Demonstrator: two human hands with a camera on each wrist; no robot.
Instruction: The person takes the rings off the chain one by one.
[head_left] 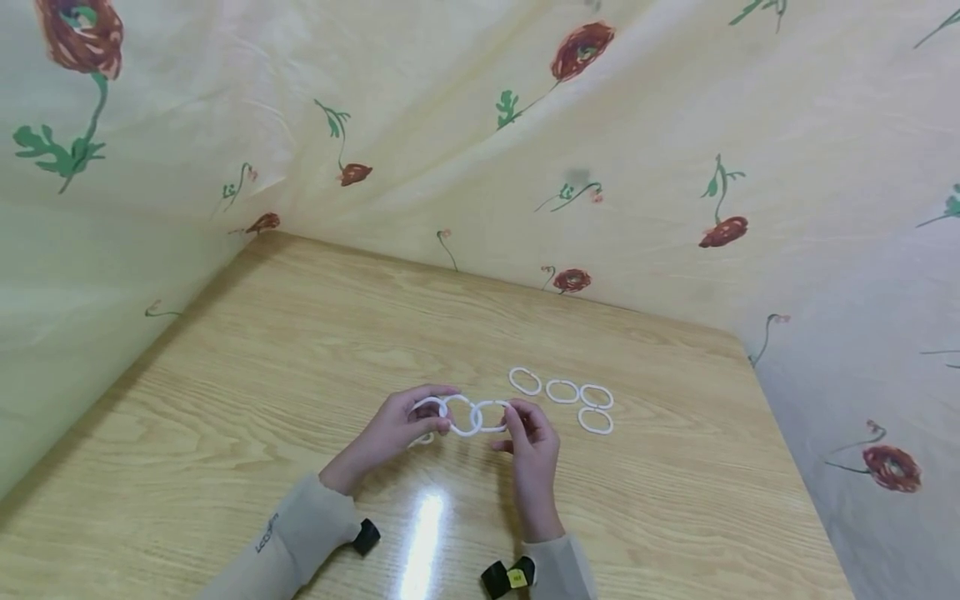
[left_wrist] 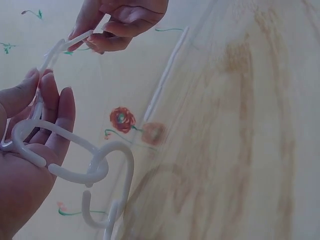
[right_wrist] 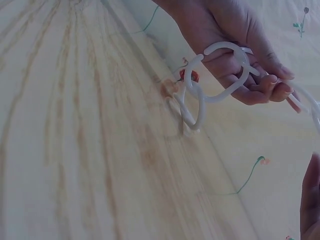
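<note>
White plastic C-shaped chain links, joined in a chain (head_left: pixel 462 398), stretch between the two hands above the table. My left hand (head_left: pixel 395 427) pinches a link between thumb and fingers. From its palm, more joined links (left_wrist: pixel 75 177) dangle, their small gaps visible in the left wrist view; the lowest show near the tabletop in the right wrist view. At the chain's other side, my right hand (head_left: pixel 536 446) pinches the end link (head_left: pixel 491 403) between thumb and fingertips. Its fingers partly hide that link's right end.
Several loose white links (head_left: pixel 595 432) lie on the wooden table (head_left: pixel 675 500), beyond and to the right of the hands. A flowered cloth (head_left: pixel 450 125) hangs behind the table and along both sides. Black wrist devices (head_left: pixel 367 537) sit at the sleeves.
</note>
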